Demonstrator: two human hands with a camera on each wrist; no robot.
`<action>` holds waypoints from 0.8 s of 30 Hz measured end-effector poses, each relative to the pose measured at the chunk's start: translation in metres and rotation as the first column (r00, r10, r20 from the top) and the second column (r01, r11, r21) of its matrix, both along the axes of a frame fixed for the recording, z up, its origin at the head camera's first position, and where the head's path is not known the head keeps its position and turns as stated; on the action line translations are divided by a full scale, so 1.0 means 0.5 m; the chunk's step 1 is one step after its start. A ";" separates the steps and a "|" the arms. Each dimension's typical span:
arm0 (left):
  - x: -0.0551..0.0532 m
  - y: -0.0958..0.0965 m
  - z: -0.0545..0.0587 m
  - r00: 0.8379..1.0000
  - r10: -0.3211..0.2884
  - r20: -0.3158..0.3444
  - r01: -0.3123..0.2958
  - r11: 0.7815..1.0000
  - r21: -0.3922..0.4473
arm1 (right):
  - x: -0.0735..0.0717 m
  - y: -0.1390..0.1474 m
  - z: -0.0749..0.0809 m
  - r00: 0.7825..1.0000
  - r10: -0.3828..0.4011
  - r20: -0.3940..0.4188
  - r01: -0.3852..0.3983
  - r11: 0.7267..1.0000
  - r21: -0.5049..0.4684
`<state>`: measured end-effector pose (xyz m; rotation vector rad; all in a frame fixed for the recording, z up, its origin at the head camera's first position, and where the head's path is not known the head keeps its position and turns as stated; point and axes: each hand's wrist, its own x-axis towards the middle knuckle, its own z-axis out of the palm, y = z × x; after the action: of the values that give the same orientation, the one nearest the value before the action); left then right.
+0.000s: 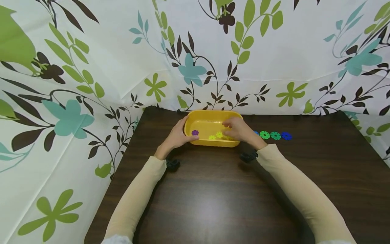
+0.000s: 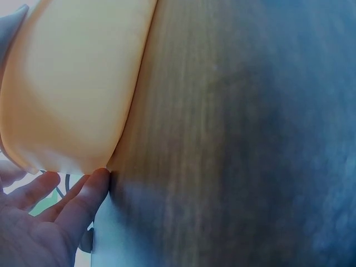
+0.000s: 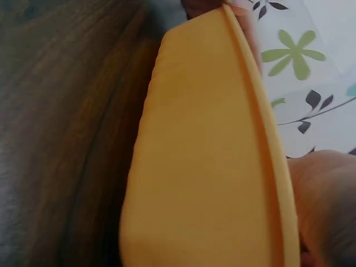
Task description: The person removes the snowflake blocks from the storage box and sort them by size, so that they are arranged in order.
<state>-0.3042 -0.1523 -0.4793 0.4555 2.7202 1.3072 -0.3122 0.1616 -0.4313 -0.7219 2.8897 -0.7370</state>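
From here, L hand (image 1: pixel 178 134) grips the yellow tub (image 1: pixel 213 143) mid-frame btwn thumb & fingers, R hand (image 1: pixel 239 128) curls fingers over its yellow discs (image 1: pixel 219 135) (can't tell if pinching any), w/ green & blue discs (image 1: pixel 275 136) right of centre.

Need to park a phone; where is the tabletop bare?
The widest patch is the table between the left sleeve and right sleeve, in front of the yellow tray. Another lies right of the disc row; a smaller one, between the left hand and the table's left edge. Crowded: the tray, with discs inside and the right hand over it.
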 end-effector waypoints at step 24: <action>-0.002 -0.001 0.000 1.000 -0.001 0.001 0.001 1.000 0.014 | -0.036 -0.051 -0.025 0.991 0.106 0.076 -0.119 0.973 0.198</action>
<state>-0.3053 -0.1528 -0.4795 0.4568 2.7112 1.3261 -0.3303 0.1363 -0.4440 -0.8114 2.7835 -0.4374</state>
